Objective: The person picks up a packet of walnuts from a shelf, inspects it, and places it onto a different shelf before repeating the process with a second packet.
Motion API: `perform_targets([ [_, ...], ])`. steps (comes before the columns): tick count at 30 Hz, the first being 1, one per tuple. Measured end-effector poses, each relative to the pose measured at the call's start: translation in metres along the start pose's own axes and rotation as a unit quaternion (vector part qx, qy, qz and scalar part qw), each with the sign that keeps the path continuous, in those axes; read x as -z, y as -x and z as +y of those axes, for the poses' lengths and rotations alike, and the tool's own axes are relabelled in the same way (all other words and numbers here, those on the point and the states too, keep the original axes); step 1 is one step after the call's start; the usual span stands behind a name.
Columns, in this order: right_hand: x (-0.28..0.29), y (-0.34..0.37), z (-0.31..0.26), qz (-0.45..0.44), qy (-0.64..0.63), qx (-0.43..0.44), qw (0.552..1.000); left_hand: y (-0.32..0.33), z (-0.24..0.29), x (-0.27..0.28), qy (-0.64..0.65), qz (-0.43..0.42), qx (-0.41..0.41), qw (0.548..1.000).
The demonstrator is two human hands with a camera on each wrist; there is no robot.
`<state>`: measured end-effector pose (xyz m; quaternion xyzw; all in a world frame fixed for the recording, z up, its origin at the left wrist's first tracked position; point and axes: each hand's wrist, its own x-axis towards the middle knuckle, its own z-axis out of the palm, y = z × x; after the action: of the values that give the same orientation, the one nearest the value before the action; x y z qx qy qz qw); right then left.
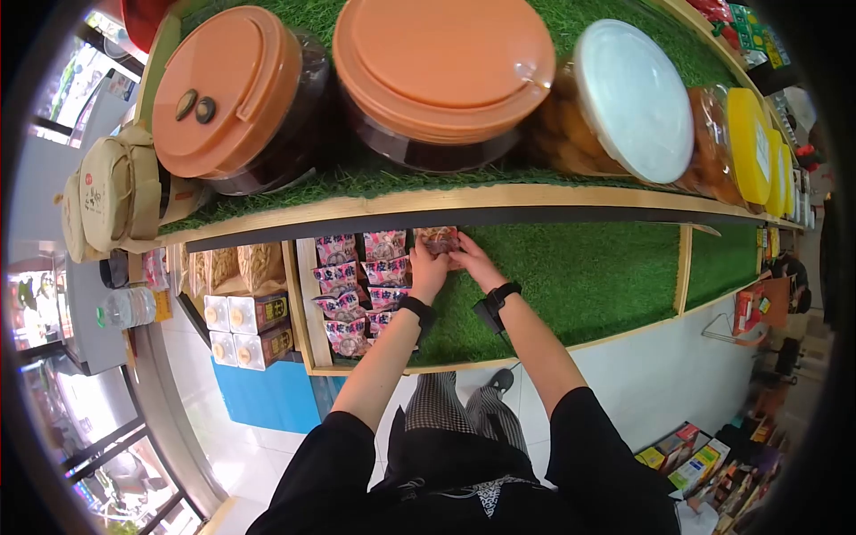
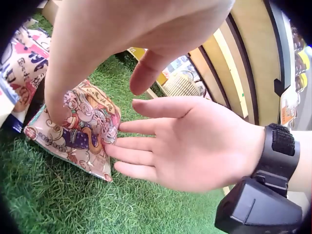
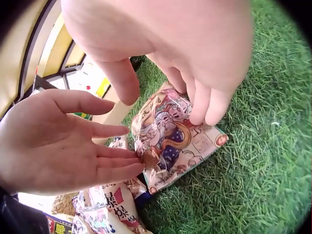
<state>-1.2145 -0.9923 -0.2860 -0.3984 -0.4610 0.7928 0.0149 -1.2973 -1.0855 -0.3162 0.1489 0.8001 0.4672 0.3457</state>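
Observation:
A printed snack bag (image 1: 437, 238) with cartoon figures lies on green artificial grass under the upper shelf. My left hand (image 1: 429, 270) is at its left side, fingers extended against the wrapper. From the other side, the straight fingers of my right hand (image 1: 478, 266) touch the bag. In the left wrist view, the right palm faces the camera and its fingertips meet the edge of the snack bag (image 2: 90, 122). Both thumbs stand away from the wrapper. Beside the left hand, rows of pink snack bags (image 1: 342, 305) fill the compartment's left end.
Overhead, a wooden shelf edge (image 1: 428, 203) carries large orange-lidded jars (image 1: 446, 67) and a white-lidded jar (image 1: 635, 100). A wooden divider (image 1: 683, 270) stands at the right. Boxes with clear packs (image 1: 248, 330) sit left of the compartment. Grass matting (image 1: 580, 276) extends right of the hands.

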Motion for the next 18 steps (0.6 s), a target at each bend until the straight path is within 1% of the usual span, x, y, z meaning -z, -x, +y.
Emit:
perform_targets([
  [2,0.000,0.003,0.010,0.007,0.021,0.066,0.998,-0.002,-0.008,-0.003,0.043,0.001,-0.021,0.999],
  [4,0.005,0.027,0.010,0.005,0.037,0.063,0.997,0.005,-0.022,-0.006,0.034,-0.015,-0.017,0.999],
  [5,0.007,0.041,0.007,0.003,0.056,0.061,0.997,0.003,-0.039,-0.012,0.052,-0.021,-0.054,0.997],
  [6,0.014,0.053,0.019,0.013,0.074,0.074,0.994,0.006,-0.045,-0.017,0.070,-0.029,-0.093,0.993],
  [7,0.019,0.076,0.019,0.020,0.109,0.064,0.992,0.029,-0.027,-0.013,0.068,-0.009,-0.073,0.995],
  [8,0.032,0.090,0.035,0.004,0.097,0.077,0.992,0.054,-0.003,-0.006,0.002,0.005,-0.095,0.995],
  [9,0.043,0.112,0.043,-0.019,0.092,0.065,0.993,0.078,0.016,-0.001,-0.003,-0.007,-0.090,0.996],
  [10,0.048,0.142,0.039,-0.007,0.083,0.040,0.996,0.100,0.024,0.002,-0.025,-0.024,-0.094,0.995],
  [11,0.057,0.168,0.043,-0.014,0.064,0.047,0.997,0.132,0.049,0.007,0.020,-0.041,-0.082,0.996],
  [12,0.068,0.195,0.049,-0.008,0.054,0.064,0.996,0.157,0.054,0.004,0.046,-0.034,-0.129,0.990],
  [13,0.088,0.210,0.075,-0.011,0.068,0.115,0.991,0.185,0.061,0.002,0.091,-0.037,-0.159,0.982],
  [14,0.100,0.236,0.083,0.017,0.106,0.118,0.987,0.214,0.072,0.002,0.117,-0.058,-0.140,0.981],
  [15,0.115,0.260,0.091,0.031,0.123,0.112,0.986,0.243,0.083,0.001,0.119,-0.074,-0.139,0.980],
  [16,0.125,0.292,0.091,0.049,0.101,0.102,0.988,0.269,0.082,-0.006,0.153,-0.072,-0.121,0.978],
  [17,0.141,0.315,0.101,0.058,0.082,0.114,0.988,0.293,0.085,-0.012,0.152,-0.075,-0.113,0.979],
  [18,0.153,0.343,0.099,0.077,0.086,0.091,0.989,0.311,0.082,-0.022,0.155,-0.063,-0.124,0.978],
])
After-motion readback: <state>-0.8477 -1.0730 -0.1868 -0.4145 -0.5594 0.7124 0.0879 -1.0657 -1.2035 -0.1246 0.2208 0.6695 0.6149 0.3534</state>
